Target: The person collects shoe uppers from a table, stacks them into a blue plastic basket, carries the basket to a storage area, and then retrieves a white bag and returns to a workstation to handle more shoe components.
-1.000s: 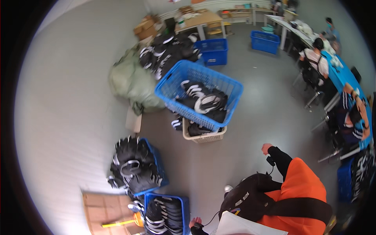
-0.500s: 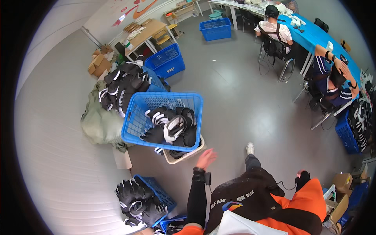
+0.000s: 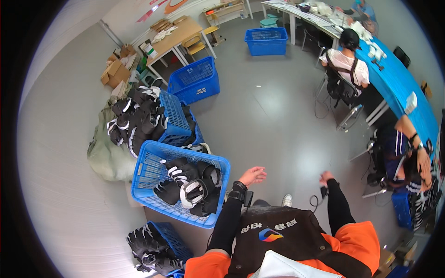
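Note:
My left hand [image 3: 253, 176] hangs in the air just right of a blue plastic basket [image 3: 141, 197], apart from it. Its fingers are loosely stretched and hold nothing. The basket contains several black shoes with white stripes [image 3: 181, 172], and one with a pale grey and white opening [image 3: 189, 193] lies on top. My right hand [image 3: 327, 177] is above the floor, in front of my body; its fingers are small and partly hidden. Each wrist carries a dark strapped device.
Black shoes [image 3: 139, 116] heap over blue baskets at the far left, beside a green sack [image 3: 104, 148]. Another shoe basket [image 3: 174, 241] stands near left. Blue bins [image 3: 266, 44] stand farther back. Two people [image 3: 347, 69] sit by a blue-covered table [image 3: 394, 83] at right.
I have moved forward, and the shoe baskets sit lower and more to the left in view. My right hand has swung forward. My left hand has come alongside the blue basket.

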`<control>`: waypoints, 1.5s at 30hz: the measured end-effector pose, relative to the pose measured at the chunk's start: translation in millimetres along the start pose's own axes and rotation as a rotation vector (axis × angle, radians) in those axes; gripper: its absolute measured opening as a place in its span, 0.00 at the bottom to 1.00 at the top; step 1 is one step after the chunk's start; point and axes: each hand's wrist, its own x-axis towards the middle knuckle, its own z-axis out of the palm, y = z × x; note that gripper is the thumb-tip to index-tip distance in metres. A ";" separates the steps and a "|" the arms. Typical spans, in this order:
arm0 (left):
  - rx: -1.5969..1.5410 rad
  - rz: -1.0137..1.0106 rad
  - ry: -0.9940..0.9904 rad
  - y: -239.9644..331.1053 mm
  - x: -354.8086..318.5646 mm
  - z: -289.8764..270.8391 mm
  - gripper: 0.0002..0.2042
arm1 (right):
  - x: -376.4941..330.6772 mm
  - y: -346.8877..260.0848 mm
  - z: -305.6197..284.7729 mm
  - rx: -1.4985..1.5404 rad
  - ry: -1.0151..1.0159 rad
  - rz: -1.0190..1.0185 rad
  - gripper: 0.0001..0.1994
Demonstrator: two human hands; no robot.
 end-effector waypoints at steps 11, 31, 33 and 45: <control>-0.331 0.093 0.071 188.3 243.2 -304.2 0.19 | 345.4 -592.6 -22.3 0.418 -0.641 -0.037 0.12; -0.937 -0.042 0.897 383.9 574.2 -846.2 0.21 | 1128.2 -1434.0 243.8 -0.450 -0.344 -0.715 0.23; -1.067 -0.102 1.020 393.0 635.8 -865.2 0.22 | 1208.7 -1501.6 318.4 -0.516 -0.367 -0.812 0.22; -1.392 -0.436 1.089 327.4 875.9 -918.3 0.21 | 1491.1 -1576.2 627.0 -0.776 0.077 -1.272 0.12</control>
